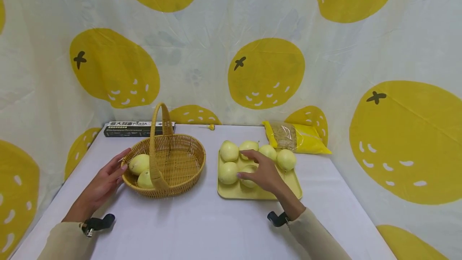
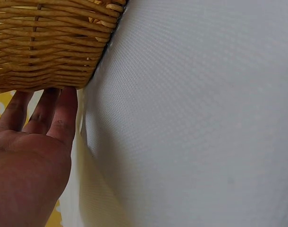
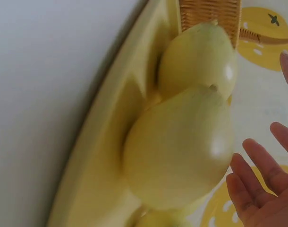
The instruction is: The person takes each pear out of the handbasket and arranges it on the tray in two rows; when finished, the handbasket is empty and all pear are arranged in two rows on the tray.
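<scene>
My left hand [image 1: 104,183] touches the left side of a wicker basket [image 1: 196,177]; in the left wrist view its fingers [image 2: 63,116] lie fairly straight against the woven wall. Inside the basket, at its left, are two pale yellow melons, one behind [image 1: 139,164] and one in front [image 1: 145,179]. Over a yellow tray [image 1: 231,193] reaches my right hand [image 1: 265,173], thumb and fingers spread apart with nothing gripped. Just beneath it is a front-row melon [image 1: 248,179], partly hidden by the hand. Several more melons [image 3: 179,151] sit on the tray.
Behind the basket lies a dark pasta box [image 1: 126,129]. A small yellow-headed item [image 1: 211,127] rests near the back edge. At the back right, behind the tray, is a yellow bag [image 1: 310,139] with a see-through panel. A fruit-print curtain [image 1: 202,71] hangs around the table.
</scene>
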{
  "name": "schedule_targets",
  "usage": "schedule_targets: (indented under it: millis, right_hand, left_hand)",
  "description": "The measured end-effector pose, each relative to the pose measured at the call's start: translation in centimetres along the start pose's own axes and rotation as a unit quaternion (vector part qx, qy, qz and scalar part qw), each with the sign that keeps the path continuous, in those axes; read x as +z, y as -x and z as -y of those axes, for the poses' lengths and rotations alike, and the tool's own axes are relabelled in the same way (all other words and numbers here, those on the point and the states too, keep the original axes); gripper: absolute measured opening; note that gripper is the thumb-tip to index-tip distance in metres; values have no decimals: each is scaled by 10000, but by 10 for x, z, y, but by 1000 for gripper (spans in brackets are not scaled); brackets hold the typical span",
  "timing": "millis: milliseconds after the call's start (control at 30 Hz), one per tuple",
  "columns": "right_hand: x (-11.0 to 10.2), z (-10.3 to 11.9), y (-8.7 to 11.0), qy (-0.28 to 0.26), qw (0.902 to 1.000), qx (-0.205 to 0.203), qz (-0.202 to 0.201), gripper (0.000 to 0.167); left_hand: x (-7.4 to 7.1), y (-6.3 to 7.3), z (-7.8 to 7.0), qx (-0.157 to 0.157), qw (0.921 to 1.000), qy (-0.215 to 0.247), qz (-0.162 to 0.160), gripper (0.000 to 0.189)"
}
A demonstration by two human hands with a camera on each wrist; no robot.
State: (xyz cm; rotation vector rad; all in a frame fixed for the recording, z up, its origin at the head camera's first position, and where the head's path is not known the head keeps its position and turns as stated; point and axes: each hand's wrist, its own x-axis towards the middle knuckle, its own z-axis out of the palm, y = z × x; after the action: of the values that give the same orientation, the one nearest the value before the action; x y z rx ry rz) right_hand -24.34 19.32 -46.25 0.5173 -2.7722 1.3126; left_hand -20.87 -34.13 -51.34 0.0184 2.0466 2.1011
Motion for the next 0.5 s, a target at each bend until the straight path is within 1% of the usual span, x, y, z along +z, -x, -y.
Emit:
schedule_targets:
  millis: [100, 233, 400, 500]
  right_hand:
    - [6, 12, -8, -213, 9997, -105, 73, 75]
    - [16, 29, -19, -500, 9979, -341, 212, 74]
    - [31, 51, -32, -608, 9957, -614, 339, 71]
    - [41, 63, -40, -610, 9947, -686, 454, 71]
  left_hand:
    - [0, 0, 0, -3, 10000, 68, -5, 73]
    - [0, -2, 1, -4, 9998, 200, 18, 72]
    - [0, -1, 1, -10, 9998, 199, 16, 72]
    - [0, -1, 0, -27, 9998, 214, 17, 72]
